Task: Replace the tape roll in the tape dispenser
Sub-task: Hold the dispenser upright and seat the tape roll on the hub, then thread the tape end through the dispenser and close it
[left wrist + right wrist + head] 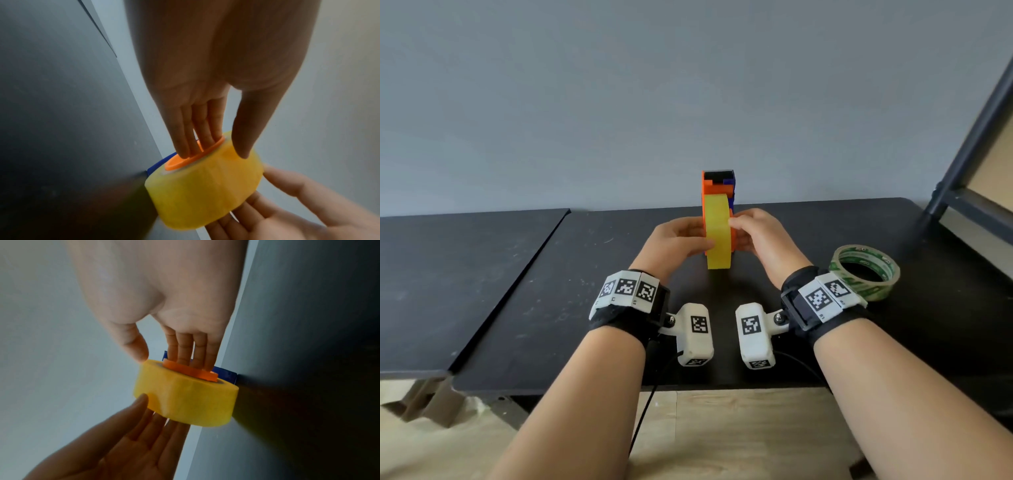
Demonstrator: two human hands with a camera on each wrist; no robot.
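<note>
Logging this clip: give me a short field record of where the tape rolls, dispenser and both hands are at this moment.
dispenser: orange and blue tape dispenser, upright on the black table
yellow tape roll: on the dispenser's orange hub
left hand: straight fingers on the hub's left face, thumb on the roll's rim
right hand: fingers on the hub's right face, thumb at the rim
green-printed tape roll: flat on the table, right of the right wrist, untouched

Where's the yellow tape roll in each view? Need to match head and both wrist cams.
Head: yellow tape roll at centre, standing on edge between both hands.
Left wrist: lower centre, below the left hand.
Right wrist: centre, slightly low, below the right hand.
Shared landmark: the orange hub in the roll's core; the head view shows only an orange edge.
</note>
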